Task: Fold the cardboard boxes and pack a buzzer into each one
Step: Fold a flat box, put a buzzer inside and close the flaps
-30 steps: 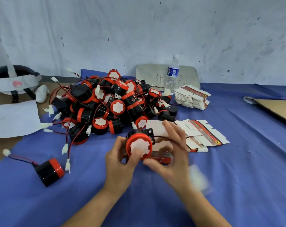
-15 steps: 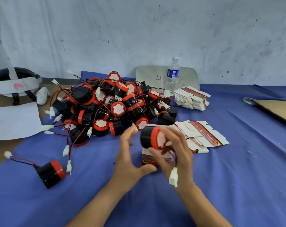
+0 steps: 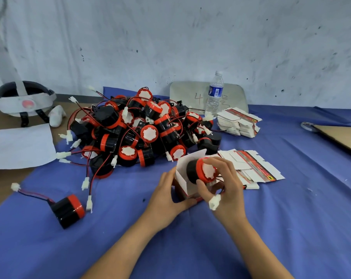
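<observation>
On blue cloth (image 3: 281,228): right hand (image 3: 226,190) wraps buzzer (image 3: 200,171), black end at open mouth of box (image 3: 183,178), red face toward me. Left hand (image 3: 166,196) clasps box from left. Buzzer axis near level, pointing left into box. I judge push leftward next; plug (image 3: 214,201) dangles outside.

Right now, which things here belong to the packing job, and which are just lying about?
Job: buzzer in right hand, open box in left hand, buzzer pile, loose buzzer, flat boxes.
Lying about: water bottle, helmet, white paper, cardboard sheet.
</observation>
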`<state>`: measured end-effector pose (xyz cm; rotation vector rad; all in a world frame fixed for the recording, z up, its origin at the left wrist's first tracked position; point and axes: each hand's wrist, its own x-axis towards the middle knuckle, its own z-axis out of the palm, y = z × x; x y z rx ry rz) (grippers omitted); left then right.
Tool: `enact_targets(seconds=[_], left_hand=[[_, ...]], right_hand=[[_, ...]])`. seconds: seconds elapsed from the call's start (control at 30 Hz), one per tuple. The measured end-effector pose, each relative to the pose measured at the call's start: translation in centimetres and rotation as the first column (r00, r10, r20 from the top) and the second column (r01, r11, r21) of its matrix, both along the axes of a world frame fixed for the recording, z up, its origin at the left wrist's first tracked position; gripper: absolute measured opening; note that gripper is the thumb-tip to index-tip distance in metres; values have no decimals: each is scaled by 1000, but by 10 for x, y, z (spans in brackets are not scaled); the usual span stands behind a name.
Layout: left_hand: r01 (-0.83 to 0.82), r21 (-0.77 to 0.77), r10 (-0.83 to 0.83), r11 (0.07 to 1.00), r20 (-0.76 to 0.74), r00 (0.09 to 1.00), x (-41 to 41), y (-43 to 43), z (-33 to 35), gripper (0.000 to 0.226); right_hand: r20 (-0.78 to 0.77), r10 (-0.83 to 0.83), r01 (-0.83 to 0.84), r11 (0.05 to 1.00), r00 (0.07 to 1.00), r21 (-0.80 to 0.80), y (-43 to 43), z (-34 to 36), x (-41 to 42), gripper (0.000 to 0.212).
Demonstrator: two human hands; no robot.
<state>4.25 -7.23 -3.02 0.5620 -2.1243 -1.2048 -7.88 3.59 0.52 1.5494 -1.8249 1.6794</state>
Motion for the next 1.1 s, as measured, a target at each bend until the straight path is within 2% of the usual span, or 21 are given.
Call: enact_targets(seconds=[0.07,0.13,0.2,0.3,0.43,0.47,0.53,0.6,0.67,0.77,0.87,1.0,1.1], left_hand=[[2,-11,-2,1000,10,1000,1,0,0,71],[-7,1,7,1000,16,1000,1,0,0,68],[-16,5,16,1000,16,1000,1,0,0,66],[-4,-22,5,1000,4,1000,1,0,-1,69],[-1,-37,1,999,15,1000,3,3,1,101],[0,-74,1,997,15,1000,4,4,1,103],[6,-204,2,979,36,999,6,7,2,90],[18,-302,-1,953,57,998,7,10,4,68],[-15,-364,37,931,53,998,8,11,4,44],[-110,-442,128,890,10,992,7,13,5,20],[-141,-489,169,861,13,986,6,15,9,12],[-173,-518,213,838,19,977,5,17,10,7],[-192,-505,238,841,28,971,4,18,10,6]], right_hand=[[-61,-25,31,995,998,90,1,-1,-3,39],[-192,-40,76,979,981,188,0,-3,-3,37],[-240,-14,64,977,971,203,-2,-6,-1,31],[-187,47,3,965,981,260,-2,-8,0,24],[-142,94,-38,934,985,356,-1,-9,-6,24],[-129,94,-40,929,987,368,0,-8,-7,27],[-73,92,-55,913,993,404,0,-6,-6,40],[34,96,-102,904,995,416,1,-6,-4,48],[103,73,-105,931,992,351,1,-6,-2,45],[94,-45,30,987,995,158,0,-6,-1,38],[54,-166,166,986,985,7,-2,-5,-1,30],[7,-282,281,953,959,-110,-2,-4,-3,23],[94,-259,270,952,961,-142,-2,-4,-2,24]])
